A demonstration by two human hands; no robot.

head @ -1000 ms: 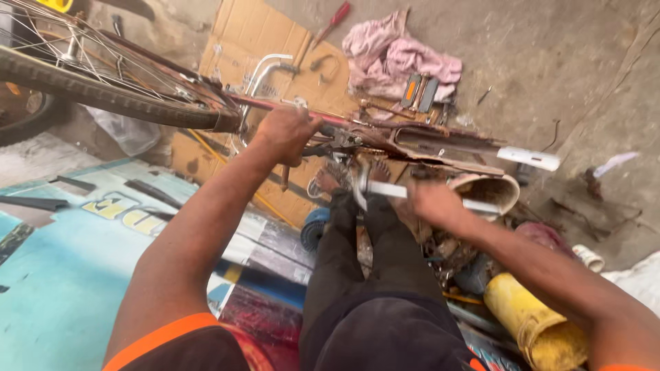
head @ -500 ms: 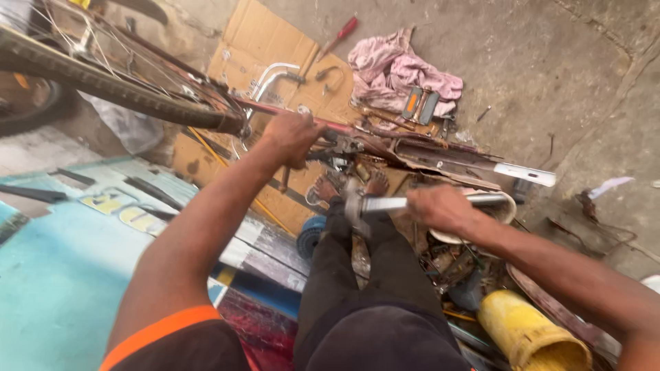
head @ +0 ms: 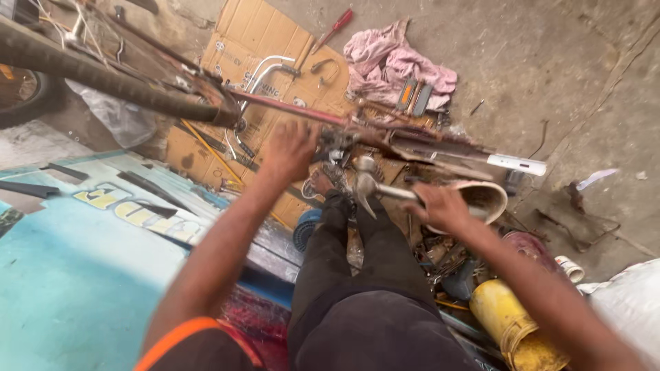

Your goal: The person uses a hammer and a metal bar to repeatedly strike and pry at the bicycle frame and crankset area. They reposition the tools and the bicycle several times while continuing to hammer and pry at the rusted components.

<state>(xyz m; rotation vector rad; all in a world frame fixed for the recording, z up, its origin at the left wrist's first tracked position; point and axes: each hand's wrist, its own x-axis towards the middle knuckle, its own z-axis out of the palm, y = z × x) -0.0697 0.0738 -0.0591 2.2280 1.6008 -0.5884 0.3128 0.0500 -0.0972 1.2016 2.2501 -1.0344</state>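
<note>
Rust-brown bicycle frame with white tube end; steel-grey hammer; pink rag; red-handled screwdriver; tan cardboard; yellow container; turquoise painted board with yellow lettering; black trousers.

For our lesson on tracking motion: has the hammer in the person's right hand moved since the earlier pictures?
Yes. The hammer in the right hand has swung its head up and left, closer to the rusty bicycle frame; earlier it lay lower and more level.

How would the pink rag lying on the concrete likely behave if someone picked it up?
The pink rag lies crumpled in soft folds, so it would probably hang limp. It looks like thin cloth, likely light for its size. Lying flat on the concrete floor, it seems unlikely to roll or tip.
</note>
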